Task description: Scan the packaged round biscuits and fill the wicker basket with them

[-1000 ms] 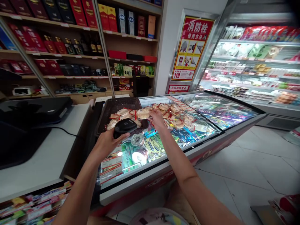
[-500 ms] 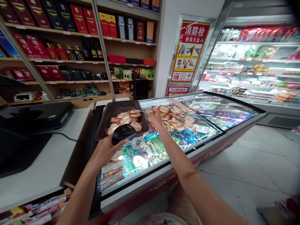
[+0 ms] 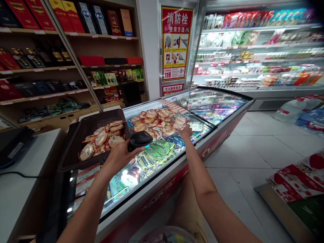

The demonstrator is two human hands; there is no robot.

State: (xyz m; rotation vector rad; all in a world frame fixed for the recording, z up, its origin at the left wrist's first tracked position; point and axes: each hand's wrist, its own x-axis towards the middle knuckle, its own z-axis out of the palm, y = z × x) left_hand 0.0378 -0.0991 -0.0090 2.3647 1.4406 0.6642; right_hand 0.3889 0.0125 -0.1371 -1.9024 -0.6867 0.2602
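While the left hand (image 3: 118, 157) clenches a black handheld barcode scanner (image 3: 139, 139) in a firm grip, the right hand (image 3: 186, 131) rests at 1 o'clock against wrapped round biscuits (image 3: 154, 121) heaped on a glass-topped chest freezer (image 3: 162, 190); whether its grip holds one, I cannot tell. Farther off at 10 o'clock, a woven brown basket (image 3: 86, 127) holds more of them.

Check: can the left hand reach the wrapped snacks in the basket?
Probably yes: the left hand sits beside the woven basket, nothing between it and the wrapped snacks. But it grips a black handheld scanner, likely to be put down first.
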